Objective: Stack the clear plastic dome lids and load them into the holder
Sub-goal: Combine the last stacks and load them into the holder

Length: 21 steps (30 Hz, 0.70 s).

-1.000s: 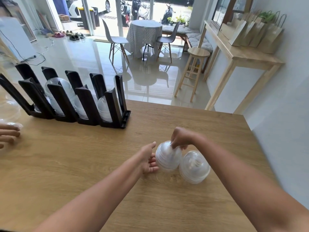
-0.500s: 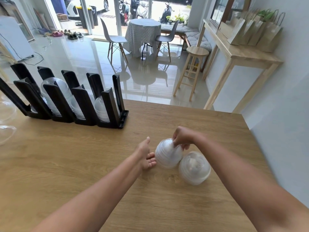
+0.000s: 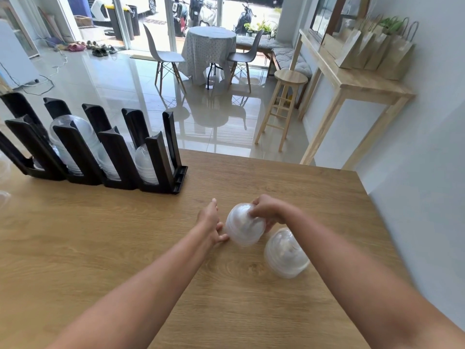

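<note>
Head view, right hand (image 3: 267,210) gripping clear lid stack (image 3: 242,227), second stack (image 3: 285,253) beside

Clear plastic on warm wood grain.
The stack of dome lids (image 3: 242,226) and the second stack (image 3: 285,253) are clear, glossy plastic. The table (image 3: 100,235) is matt wood grain, and the holder (image 3: 156,157) is black plastic with a dull sheen. Beyond them, the floor (image 3: 113,79) is glossy, mirror-like tile, the stool (image 3: 289,79) is pale bare wood, and the bags (image 3: 392,56) are brown paper.

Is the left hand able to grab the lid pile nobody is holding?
Probably not directly: the held stack and the right hand sit between the left hand and that loose stack.
</note>
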Each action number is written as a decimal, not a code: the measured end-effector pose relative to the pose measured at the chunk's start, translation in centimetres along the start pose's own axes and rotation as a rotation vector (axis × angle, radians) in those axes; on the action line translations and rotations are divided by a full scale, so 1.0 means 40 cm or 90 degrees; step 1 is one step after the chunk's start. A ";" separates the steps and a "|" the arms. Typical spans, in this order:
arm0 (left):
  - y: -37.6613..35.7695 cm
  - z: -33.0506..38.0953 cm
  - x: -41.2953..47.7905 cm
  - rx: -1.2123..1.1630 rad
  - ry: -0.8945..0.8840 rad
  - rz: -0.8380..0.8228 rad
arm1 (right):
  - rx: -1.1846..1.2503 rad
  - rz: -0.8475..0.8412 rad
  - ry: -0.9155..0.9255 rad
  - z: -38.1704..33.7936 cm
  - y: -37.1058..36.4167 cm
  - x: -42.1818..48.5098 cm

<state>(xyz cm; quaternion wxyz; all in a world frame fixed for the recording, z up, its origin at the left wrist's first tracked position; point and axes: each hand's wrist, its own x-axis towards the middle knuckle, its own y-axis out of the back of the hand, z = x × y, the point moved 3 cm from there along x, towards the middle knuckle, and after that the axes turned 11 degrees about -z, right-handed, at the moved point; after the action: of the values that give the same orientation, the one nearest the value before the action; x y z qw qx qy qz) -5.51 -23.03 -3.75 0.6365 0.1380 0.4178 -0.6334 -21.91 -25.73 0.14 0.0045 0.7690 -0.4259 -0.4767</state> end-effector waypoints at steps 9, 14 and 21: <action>-0.032 0.012 -0.009 -0.015 0.049 -0.042 | 0.186 0.006 -0.002 0.036 0.030 -0.002; -0.051 -0.004 -0.014 0.107 0.092 -0.104 | 0.214 -0.001 0.002 0.033 0.025 0.002; 0.005 -0.016 -0.004 0.136 0.097 -0.121 | -0.034 0.116 -0.047 0.004 0.034 -0.014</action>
<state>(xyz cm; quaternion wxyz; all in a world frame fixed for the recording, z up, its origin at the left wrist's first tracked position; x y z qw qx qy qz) -5.52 -22.45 -4.12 0.5217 0.2125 0.4063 -0.7194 -23.02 -26.15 1.03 0.0531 0.7086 -0.4810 -0.5135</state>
